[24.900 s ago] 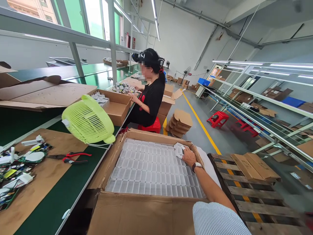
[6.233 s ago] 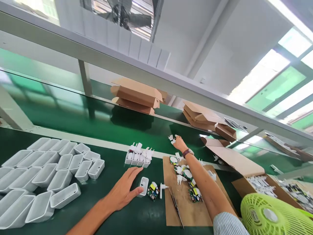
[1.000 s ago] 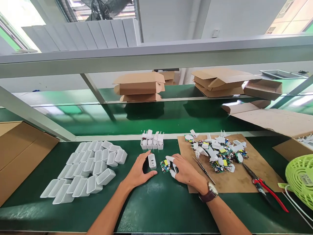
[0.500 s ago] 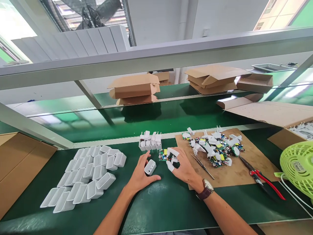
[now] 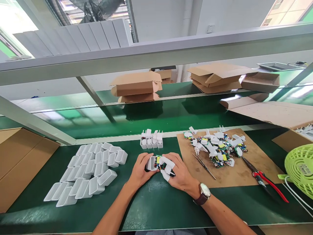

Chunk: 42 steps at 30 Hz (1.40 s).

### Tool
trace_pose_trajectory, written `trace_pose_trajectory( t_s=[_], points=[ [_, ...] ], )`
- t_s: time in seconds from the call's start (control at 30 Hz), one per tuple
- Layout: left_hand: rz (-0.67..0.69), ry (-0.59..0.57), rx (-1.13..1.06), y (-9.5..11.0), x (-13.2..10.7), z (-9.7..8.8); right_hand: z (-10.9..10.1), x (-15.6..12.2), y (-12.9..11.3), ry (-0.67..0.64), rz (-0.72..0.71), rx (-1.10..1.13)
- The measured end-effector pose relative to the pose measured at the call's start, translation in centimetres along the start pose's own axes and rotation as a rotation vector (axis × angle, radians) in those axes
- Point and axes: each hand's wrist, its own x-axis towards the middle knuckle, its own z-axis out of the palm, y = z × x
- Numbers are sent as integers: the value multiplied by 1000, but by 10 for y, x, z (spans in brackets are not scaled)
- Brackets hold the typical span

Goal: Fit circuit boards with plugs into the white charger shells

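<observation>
My left hand [image 5: 141,169] is closed around a white plastic charger housing [image 5: 151,163], its open end turned to the right. In my right hand [image 5: 180,171], between fingertips wrapped in white, is a circuit board [image 5: 161,162] with a yellow component and white parts. The board's left end meets the mouth of the housing; how far inside it reaches I cannot tell. Behind my hands stands a row of several white housings [image 5: 151,142] with white pieces sticking up from them.
Several empty white housings [image 5: 95,168] lie in rows at left. On a brown board [image 5: 234,179] at right are a heap of circuit boards [image 5: 216,147], tweezers [image 5: 204,166] and red-handled pliers [image 5: 262,178]. A green fan [image 5: 299,169] and cardboard boxes [image 5: 24,163] stand at the sides.
My left hand has taken hold of the housing that lay on the table and turned its open end rightward. My right hand has brought the circuit board left and slightly down to it.
</observation>
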Motion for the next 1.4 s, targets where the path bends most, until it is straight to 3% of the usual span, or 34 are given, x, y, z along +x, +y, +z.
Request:
trace_pose_trajectory(
  t_s=[0.57, 1.4],
  points=[
    [206, 110, 134, 5, 1, 0, 4, -5, -1, -65, -43, -47],
    [217, 114, 171, 7, 1, -1, 2, -2, -3, -64, -27, -45]
  ],
)
